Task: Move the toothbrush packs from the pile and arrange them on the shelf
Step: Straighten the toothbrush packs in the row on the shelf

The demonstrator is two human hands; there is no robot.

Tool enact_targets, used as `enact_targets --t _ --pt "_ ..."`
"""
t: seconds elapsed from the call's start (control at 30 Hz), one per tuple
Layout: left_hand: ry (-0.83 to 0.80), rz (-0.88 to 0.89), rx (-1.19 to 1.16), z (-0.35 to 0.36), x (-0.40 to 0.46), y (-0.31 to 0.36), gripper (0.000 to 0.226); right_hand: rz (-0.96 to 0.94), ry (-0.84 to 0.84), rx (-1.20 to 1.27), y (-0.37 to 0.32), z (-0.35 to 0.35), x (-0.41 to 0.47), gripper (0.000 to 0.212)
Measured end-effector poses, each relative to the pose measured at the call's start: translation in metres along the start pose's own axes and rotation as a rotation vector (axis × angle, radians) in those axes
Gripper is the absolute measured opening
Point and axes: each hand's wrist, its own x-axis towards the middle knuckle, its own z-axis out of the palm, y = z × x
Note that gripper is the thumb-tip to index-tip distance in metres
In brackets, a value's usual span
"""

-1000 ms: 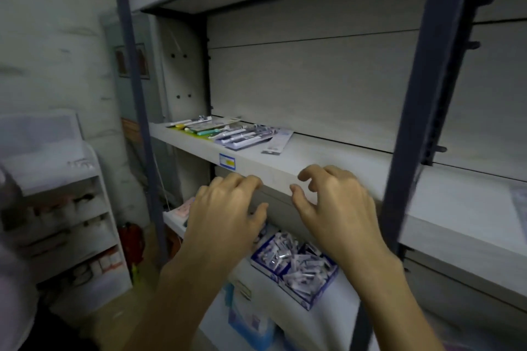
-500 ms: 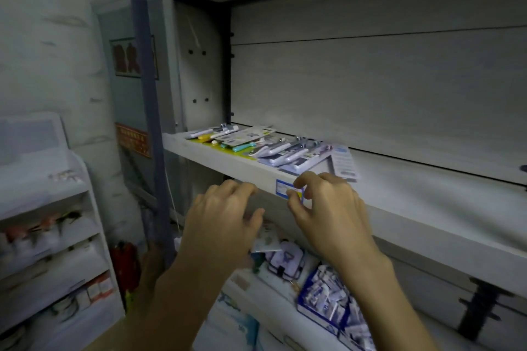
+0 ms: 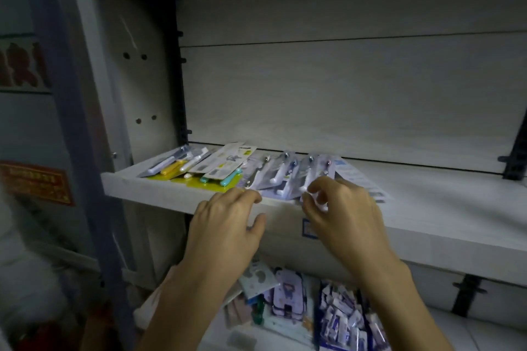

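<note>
The packs (image 3: 242, 171) lie in an overlapping row on the shelf (image 3: 427, 208), at its left end near the front edge. The left hand (image 3: 225, 228) is at the shelf's front edge, before the row; the right hand (image 3: 345, 216) is beside it, over the row's right end. A lower shelf (image 3: 484, 333) beneath holds a box (image 3: 348, 322) and pouches (image 3: 285, 293).

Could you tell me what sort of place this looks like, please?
Probably a small shop or its stockroom. Blister-carded toothbrush packs lie in a row on a metal-framed shelf that bears a price label on its front edge, and a blue box of small packets sits on the shelf below.
</note>
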Motion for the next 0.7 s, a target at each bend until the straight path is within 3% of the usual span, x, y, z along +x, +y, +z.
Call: enact_targets --t 0.2,0.33,0.47,0.7 --pt "-0.004 0.071 -0.059 0.025 0.055 -0.021 0.027 0.118 0.063 -0.092 0.013 0.03 0.04 0.021" --pt "-0.034 0.123 -0.085 0.047 0.093 -0.027 0.029 0.201 0.054 -0.205 0.017 0.05 0.059 0.036" --pt "-0.059 0.111 -0.11 0.071 0.115 -0.027 0.027 0.278 0.006 -0.322 0.016 0.064 0.066 0.051" --pt "-0.164 0.063 -0.137 0.09 0.124 -0.036 0.04 0.344 -0.017 -0.311 0.013 0.066 0.064 0.051"
